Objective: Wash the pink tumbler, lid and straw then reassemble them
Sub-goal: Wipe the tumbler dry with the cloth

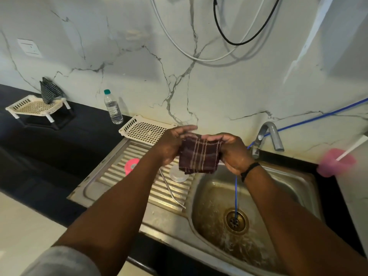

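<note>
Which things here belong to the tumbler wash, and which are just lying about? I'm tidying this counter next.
For the job:
pink tumbler on the drainboard
clear lid beside it
metal straw
checked cloth, held by left hand and right hand
sink, tap

Lying about:
water bottle
white rack
pink cup, blurred, right edge

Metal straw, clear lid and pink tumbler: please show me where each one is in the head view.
metal straw (172, 193): head view, middle of its shaft on the drainboard.
clear lid (178, 175): head view, its visible top below the cloth.
pink tumbler (131, 165): head view, its side.
</note>
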